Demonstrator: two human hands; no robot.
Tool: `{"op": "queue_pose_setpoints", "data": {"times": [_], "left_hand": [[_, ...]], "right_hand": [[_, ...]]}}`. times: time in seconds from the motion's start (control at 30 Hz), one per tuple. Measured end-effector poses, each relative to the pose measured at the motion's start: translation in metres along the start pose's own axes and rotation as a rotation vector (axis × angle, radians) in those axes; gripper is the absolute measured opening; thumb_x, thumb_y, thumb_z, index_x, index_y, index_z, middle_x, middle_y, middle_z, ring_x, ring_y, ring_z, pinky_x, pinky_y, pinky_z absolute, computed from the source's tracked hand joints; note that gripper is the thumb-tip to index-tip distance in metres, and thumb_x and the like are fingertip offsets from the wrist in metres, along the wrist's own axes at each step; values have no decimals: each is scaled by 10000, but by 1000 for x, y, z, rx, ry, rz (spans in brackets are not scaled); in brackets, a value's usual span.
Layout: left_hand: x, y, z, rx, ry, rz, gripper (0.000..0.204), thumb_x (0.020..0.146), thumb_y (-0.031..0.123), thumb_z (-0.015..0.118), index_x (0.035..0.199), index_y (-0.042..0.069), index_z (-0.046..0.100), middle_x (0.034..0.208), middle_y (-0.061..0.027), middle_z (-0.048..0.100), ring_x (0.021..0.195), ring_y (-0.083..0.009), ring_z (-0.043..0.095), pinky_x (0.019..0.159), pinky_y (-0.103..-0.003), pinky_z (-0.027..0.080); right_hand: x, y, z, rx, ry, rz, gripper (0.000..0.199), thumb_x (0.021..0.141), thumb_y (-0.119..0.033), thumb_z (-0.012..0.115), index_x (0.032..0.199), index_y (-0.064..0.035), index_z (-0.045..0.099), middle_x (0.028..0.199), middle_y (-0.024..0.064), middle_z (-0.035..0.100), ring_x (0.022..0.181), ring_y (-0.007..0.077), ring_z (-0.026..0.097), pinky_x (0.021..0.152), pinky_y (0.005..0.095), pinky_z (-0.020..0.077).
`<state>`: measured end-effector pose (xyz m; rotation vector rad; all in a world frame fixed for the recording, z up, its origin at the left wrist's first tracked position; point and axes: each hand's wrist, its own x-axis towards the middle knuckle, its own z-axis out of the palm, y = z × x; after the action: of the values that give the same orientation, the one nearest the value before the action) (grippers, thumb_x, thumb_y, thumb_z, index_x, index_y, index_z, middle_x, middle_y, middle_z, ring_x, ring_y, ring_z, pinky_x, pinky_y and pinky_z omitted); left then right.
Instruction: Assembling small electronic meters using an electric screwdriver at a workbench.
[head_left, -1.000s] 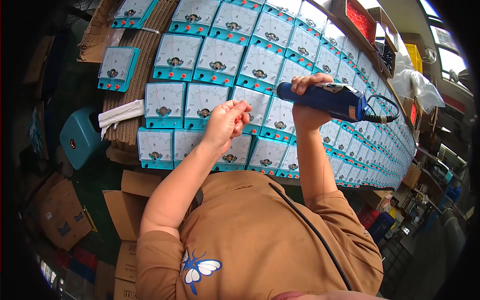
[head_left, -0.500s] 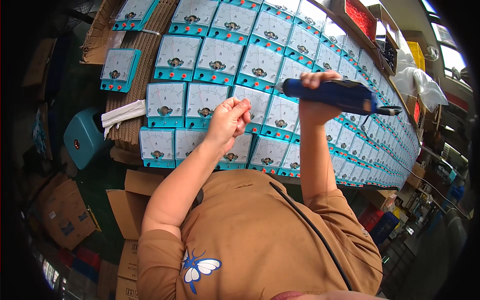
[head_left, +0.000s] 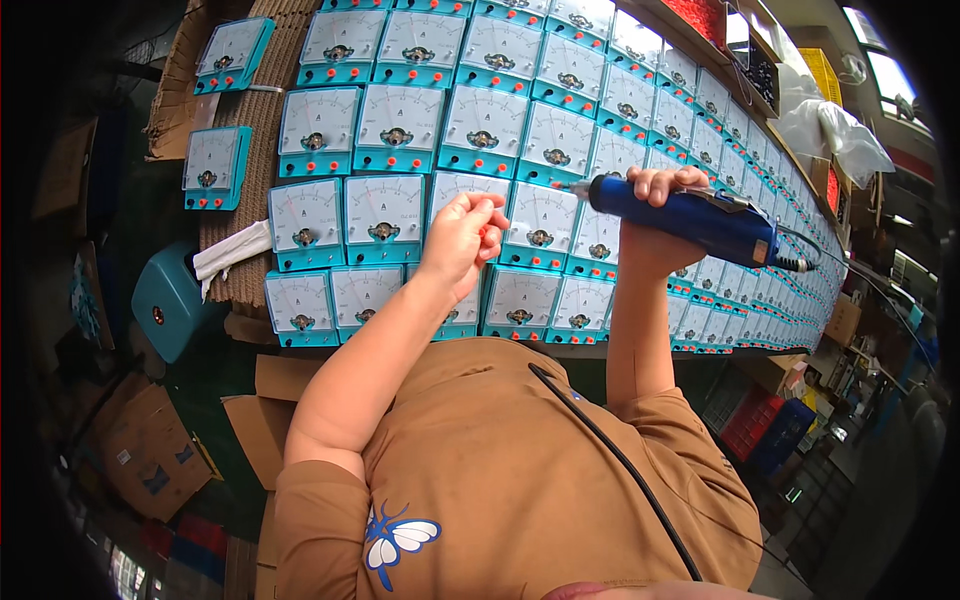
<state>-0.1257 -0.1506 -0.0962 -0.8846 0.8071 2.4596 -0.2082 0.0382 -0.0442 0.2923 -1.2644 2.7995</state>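
Note:
My right hand [head_left: 655, 190] is wrapped round a dark blue electric screwdriver [head_left: 715, 228], held nearly level above the meters. Its bit points left, toward my other hand, and a cord leaves its rear end. My left hand [head_left: 463, 238] is closed, thumb against curled fingers, in front of a teal-cased meter [head_left: 470, 184] with a white dial. A bit of red shows at the fingers; whether it is held or lies behind them I cannot tell. Around both hands stand rows of similar meters [head_left: 383, 210], with red and black terminals along their lower fronts.
Two meters [head_left: 213, 160] sit apart on corrugated cardboard [head_left: 262, 130] at the left, near a white cloth [head_left: 232, 252]. A teal stool [head_left: 168, 300] and open carton [head_left: 255, 430] stand below. Beyond the rows are parts boxes [head_left: 755, 75] and a clear plastic bag [head_left: 850, 140].
The view has shifted, so the meter rows sit lower and farther left. The screwdriver has moved slightly right and down, its bit farther from my left hand. Both hands keep their grip shape.

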Motion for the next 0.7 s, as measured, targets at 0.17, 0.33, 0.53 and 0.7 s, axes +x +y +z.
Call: {"op": "queue_pose_setpoints", "data": {"times": [0.17, 0.33, 0.53, 0.7], "left_hand": [[-3, -4, -12, 19, -40, -67, 192, 957, 144, 413, 1027, 10, 531, 797, -43, 528, 524, -43, 400, 442, -176, 311], [-7, -6, -18, 25, -71, -73, 164, 948, 164, 452, 958, 24, 535, 724, -28, 536, 473, -33, 368, 403, -173, 271], [-6, -8, -5, 82, -66, -36, 144, 933, 180, 495, 920, 40, 528, 701, -28, 541, 456, -26, 359, 383, -167, 247], [-8, -7, -7, 45, -144, -99, 142, 927, 181, 508, 905, 41, 521, 683, -19, 527, 457, -25, 362, 381, -170, 246]], "right_hand": [[6, 19, -9, -193, -40, -91, 543, 865, -557, 352, 890, -35, 495, 618, 103, 530, 590, 223, 530, 657, 370, 415], [2, 38, -18, -210, -63, -65, 533, 860, -561, 368, 876, -39, 477, 629, 102, 526, 583, 227, 531, 642, 371, 425], [-17, 53, -2, -233, -155, 11, 436, 891, -464, 434, 879, -30, 475, 674, 139, 565, 580, 207, 556, 563, 302, 440], [0, 43, -8, -112, -83, -90, 503, 844, -527, 427, 911, -31, 481, 662, 116, 540, 620, 241, 542, 631, 360, 445]]}}
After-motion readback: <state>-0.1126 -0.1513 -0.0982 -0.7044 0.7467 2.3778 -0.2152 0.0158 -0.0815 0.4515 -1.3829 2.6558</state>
